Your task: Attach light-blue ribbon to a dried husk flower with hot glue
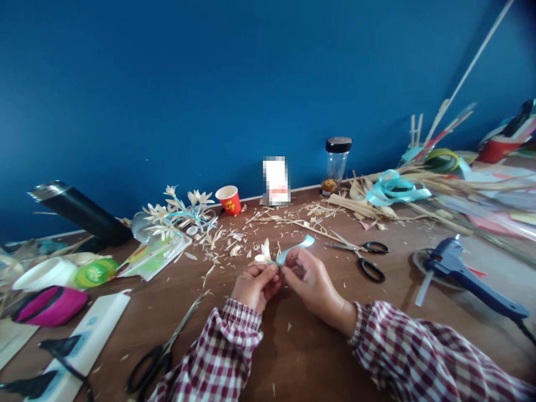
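Note:
My left hand [254, 286] is closed in a pinch on a small pale straw flower [263, 254], held just above the brown table [293, 346]. My right hand [312, 282] is closed on a short light-blue ribbon strip [295, 249] that meets the flower's base and sticks up to the right. Both hands touch at the fingertips in the middle of the table. Checked red-and-white sleeves cover both my arms.
Black scissors [368, 258] lie right of my hands, another pair [161, 352] at the front left. A blue glue gun [464, 273] rests at right. A finished flower bunch [180, 215], red cup [229, 200], glass jar [336, 164], ribbon roll [396, 188] and straw scraps lie behind.

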Demonstrator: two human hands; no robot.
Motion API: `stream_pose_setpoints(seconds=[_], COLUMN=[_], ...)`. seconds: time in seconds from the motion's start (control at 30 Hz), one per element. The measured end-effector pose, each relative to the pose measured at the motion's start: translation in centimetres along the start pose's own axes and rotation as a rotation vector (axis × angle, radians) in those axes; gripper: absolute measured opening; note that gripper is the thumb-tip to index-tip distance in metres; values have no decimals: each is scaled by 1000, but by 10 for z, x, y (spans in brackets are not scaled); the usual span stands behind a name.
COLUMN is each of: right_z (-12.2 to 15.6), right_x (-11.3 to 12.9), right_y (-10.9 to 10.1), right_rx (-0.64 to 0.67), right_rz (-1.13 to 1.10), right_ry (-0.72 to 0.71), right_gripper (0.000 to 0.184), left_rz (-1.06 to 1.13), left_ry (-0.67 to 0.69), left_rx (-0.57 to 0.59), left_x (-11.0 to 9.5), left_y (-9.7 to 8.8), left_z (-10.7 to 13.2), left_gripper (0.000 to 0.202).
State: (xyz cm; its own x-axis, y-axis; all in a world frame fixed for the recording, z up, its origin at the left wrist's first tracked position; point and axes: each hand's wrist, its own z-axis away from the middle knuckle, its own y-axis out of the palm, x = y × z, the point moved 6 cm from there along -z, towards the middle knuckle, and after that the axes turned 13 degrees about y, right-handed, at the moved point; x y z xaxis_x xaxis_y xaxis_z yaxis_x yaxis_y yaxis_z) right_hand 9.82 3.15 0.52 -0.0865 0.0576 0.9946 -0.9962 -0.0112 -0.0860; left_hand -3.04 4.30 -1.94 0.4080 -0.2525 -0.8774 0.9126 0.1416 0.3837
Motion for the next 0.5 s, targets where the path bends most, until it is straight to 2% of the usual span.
stream_pose_setpoints(seconds=[0.1,0.27,0.37,0.5], right_z=[-3,-7,-7,-7], right_x=[-4,-9,-9,-6], right_y=[2,2,4,3], right_rx=[19,17,41,58], right_rz=[-119,-328,-387,-449], right_ry=[36,93,139,167], right_gripper=[11,24,31,31], left_rz=[48,58,52,14], left_ry=[-28,9,25,40], left_rx=[19,13,1,-32], left_x=[2,2,2,0], left_y=[3,4,3,1], left_z=[1,-2,-2,-2], left_gripper=[19,21,26,29])
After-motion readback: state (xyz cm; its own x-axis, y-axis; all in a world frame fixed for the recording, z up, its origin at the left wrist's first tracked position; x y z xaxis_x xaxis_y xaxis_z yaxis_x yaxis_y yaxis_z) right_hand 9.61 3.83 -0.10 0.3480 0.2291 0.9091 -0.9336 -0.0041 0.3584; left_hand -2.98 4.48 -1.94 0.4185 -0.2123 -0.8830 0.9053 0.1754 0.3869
